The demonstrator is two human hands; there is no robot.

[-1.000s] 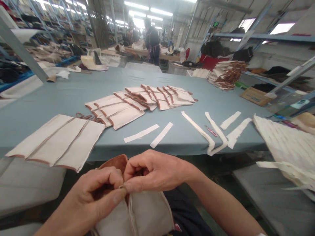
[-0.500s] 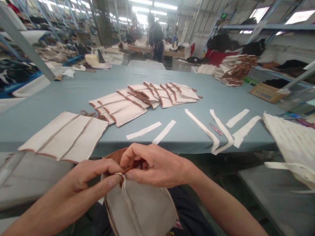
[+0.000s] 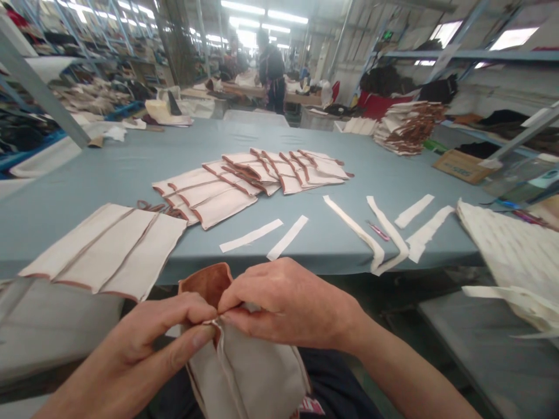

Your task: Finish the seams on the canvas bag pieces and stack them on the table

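Since the left hand (image 3: 144,343) and right hand (image 3: 288,302) each pinch the cream pouch (image 3: 253,372) at its rim, right between both grips, uneven pulling might slip the fabric free

Bottom of cloth pouch (image 3: 257,372) cut off at 6 o'clock, its top seam hidden under right hand (image 3: 288,302), person (image 3: 271,70) at 12 o'clock blurred

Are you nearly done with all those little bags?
Looks partway. Seemingly done: many trimmed bags lie fanned out on the table, with three more near its edge. In hand: one bag, pinched at its brown-lined opening by the left hand and right hand. Maybe left: loose white strips lie on the table, and a far stack may or may not be finished.
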